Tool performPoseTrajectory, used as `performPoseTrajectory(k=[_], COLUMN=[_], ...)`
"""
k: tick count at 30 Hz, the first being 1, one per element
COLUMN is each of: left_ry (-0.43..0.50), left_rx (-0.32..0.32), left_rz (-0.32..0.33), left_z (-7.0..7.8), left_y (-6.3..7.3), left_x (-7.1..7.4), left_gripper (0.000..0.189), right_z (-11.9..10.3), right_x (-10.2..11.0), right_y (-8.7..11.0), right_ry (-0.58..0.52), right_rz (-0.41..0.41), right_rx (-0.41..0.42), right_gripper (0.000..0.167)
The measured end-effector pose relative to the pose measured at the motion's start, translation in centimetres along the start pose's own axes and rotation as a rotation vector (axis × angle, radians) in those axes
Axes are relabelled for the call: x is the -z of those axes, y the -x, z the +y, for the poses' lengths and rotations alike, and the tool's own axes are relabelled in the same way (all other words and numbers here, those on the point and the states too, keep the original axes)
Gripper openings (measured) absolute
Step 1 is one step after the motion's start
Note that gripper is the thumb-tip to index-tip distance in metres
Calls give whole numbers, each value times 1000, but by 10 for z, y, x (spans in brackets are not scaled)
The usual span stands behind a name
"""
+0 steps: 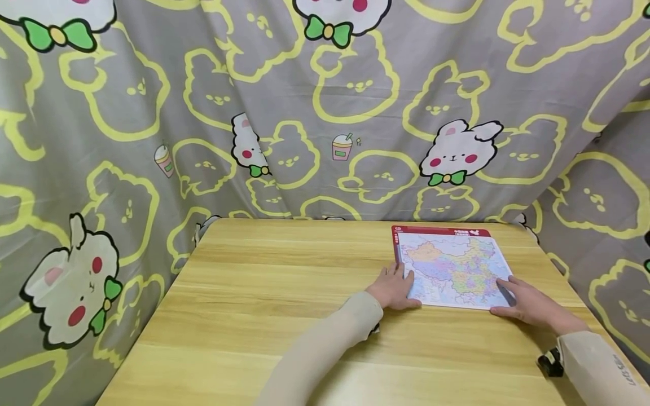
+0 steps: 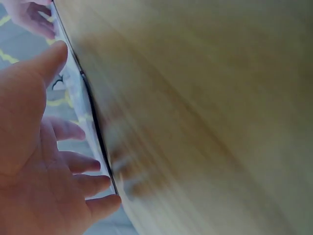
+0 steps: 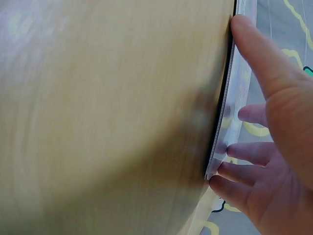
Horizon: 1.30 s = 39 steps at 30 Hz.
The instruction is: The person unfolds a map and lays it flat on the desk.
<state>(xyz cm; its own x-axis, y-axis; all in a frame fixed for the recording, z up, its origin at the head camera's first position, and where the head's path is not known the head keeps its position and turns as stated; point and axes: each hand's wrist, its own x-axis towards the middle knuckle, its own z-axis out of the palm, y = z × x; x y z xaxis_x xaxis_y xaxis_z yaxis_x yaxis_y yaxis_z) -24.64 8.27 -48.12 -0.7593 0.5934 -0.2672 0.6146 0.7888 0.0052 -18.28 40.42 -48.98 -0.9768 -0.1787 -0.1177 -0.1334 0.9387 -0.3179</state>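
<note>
A thin rectangular map board [image 1: 447, 270] with a red top strip and a coloured map lies flat at the right part of the table. My left hand [image 1: 393, 288] rests at its lower left edge, fingers spread and thumb at the near edge. At the lower right corner, my right hand [image 1: 530, 304] touches the board with its fingers along the side and thumb near the front. Both wrist views show the board edge-on as a narrow strip with a dark line; the fingers of the left hand [image 2: 54, 152] and the right hand [image 3: 274, 161] are extended against it.
The wooden table [image 1: 254, 304] stretches left and in front of the board. A grey curtain [image 1: 294, 101] with yellow outlines and cartoon animals hangs behind and at both sides. A small black device [image 1: 550, 362] is strapped at the right wrist.
</note>
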Motion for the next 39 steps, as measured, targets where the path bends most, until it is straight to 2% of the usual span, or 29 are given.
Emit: performPoseTrajectory(k=[8,17,27,39], left_ry=[36,13,40,45], left_rx=[1,-1,19,22], left_rz=[-17,-27,-57,-46], left_z=[2,1,-6,-23], left_y=[-3,-4,7,23], left_x=[0,0,0,-4], left_gripper=[77,77,76,78], right_z=[1,-1,-12,-31], right_x=[1,2,-4,-10], right_y=[0,0,0,-5], right_ry=[-8,-6,24,63], right_rz=[-19,-25,-7,28], right_rx=[-55,-63,-17,88], right_gripper=[104,104,98,94])
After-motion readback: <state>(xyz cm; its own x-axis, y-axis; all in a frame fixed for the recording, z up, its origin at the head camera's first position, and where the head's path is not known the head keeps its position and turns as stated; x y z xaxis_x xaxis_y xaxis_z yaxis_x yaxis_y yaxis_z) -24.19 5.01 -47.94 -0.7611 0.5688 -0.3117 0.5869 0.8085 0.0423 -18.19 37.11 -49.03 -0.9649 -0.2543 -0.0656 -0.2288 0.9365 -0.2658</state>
